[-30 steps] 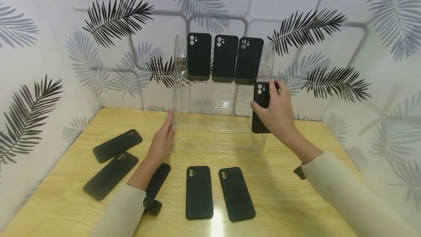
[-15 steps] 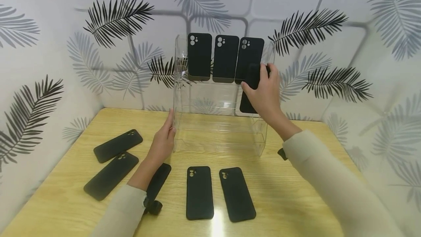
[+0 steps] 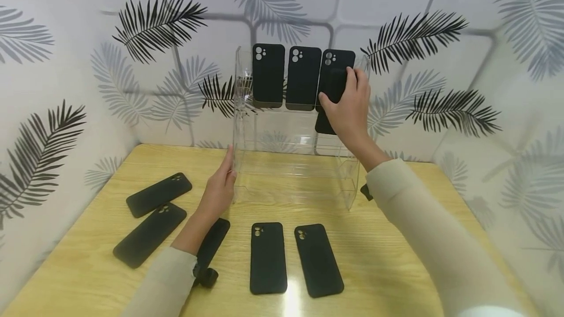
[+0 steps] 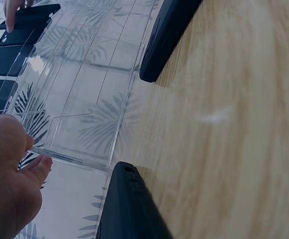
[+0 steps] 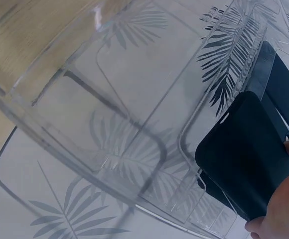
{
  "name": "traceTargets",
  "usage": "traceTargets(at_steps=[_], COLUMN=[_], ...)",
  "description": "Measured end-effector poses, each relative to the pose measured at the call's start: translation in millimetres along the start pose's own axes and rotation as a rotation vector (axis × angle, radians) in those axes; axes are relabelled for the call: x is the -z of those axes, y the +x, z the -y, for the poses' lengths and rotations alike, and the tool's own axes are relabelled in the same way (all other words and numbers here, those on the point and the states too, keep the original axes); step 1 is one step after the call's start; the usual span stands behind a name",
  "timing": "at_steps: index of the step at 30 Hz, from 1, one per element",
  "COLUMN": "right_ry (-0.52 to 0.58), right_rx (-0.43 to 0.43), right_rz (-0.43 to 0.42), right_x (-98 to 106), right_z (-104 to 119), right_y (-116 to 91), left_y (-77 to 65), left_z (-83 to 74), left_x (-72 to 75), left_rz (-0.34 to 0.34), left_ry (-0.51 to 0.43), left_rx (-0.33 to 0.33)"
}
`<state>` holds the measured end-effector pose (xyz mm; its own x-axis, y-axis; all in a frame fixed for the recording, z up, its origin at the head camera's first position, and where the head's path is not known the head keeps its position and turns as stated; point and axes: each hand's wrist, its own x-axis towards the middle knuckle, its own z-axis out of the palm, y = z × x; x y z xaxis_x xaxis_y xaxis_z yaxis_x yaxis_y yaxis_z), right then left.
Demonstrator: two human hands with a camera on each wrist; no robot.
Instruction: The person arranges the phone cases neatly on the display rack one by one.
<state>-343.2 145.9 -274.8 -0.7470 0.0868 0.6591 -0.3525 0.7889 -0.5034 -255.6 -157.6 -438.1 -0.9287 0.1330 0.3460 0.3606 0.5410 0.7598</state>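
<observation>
A clear acrylic display stand (image 3: pixel 291 165) stands on the table, with three black phone cases (image 3: pixel 268 75) upright along its top tier. My left hand (image 3: pixel 219 187) holds the stand's left side panel; in the left wrist view its thumb and fingers (image 4: pixel 40 167) meet at the panel edge. My right hand (image 3: pixel 350 111) pinches another black phone case (image 3: pixel 326 124) by its long sides, in front of the rightmost case (image 3: pixel 337 57) on the top tier. The right wrist view shows this held case (image 5: pixel 244 154) tilted, with the lower part of it away from the palm.
Two black phone cases (image 3: pixel 268 258) lie in front of the stand. More cases lie at the left, two (image 3: pixel 150 236) overlapping and one (image 3: pixel 213 241) partly under my left forearm. A patterned wall (image 3: pixel 176 87) rises close behind the stand.
My right hand has carried its phone case up and leftward, from beside the lower tiers to in front of the top-right case. The left hand has stayed on the stand's side.
</observation>
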Motion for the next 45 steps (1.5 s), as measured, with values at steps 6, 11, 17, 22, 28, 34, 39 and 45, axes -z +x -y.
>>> traceTargets(at_steps=[6,11,17,22,28,34,39,45], right_ry=[-0.027,-0.059,-0.134,-0.175,-0.244,-0.354,-0.357,-0.341], right_rx=[0.005,0.031,0.039,0.046,0.074,0.087,0.090,0.125], right_rz=[0.033,0.039,0.068,0.091,0.068,0.021,0.009,-0.014], right_x=[-10.5,-20.7,-28.4,-31.1,-32.3,-33.4,-33.2,-25.6], right_z=[-0.1,-4.4,-11.3,-12.7,-11.6,-12.3,-13.6,-14.1], right_y=[-0.9,-7.5,-14.7,-18.8,-20.9,-22.6,-23.9,-28.6], left_y=[-0.2,-0.2,0.0,0.9,1.3,0.6,-0.3,-0.2], left_z=[0.2,0.5,0.1,-0.5,-2.1,-2.7,-2.9,-2.8], left_x=[-0.9,-2.1,-3.3,-4.0,-4.0,-3.6,-2.9,-2.7], left_rz=[-0.007,-0.012,-0.003,-0.006,-0.010,-0.015,-0.013,-0.012], left_ry=[0.012,0.013,0.007,0.022,0.018,0.020,0.022,0.026], left_rx=[0.001,-0.010,0.005,-0.002,0.009,0.022,0.019,0.006])
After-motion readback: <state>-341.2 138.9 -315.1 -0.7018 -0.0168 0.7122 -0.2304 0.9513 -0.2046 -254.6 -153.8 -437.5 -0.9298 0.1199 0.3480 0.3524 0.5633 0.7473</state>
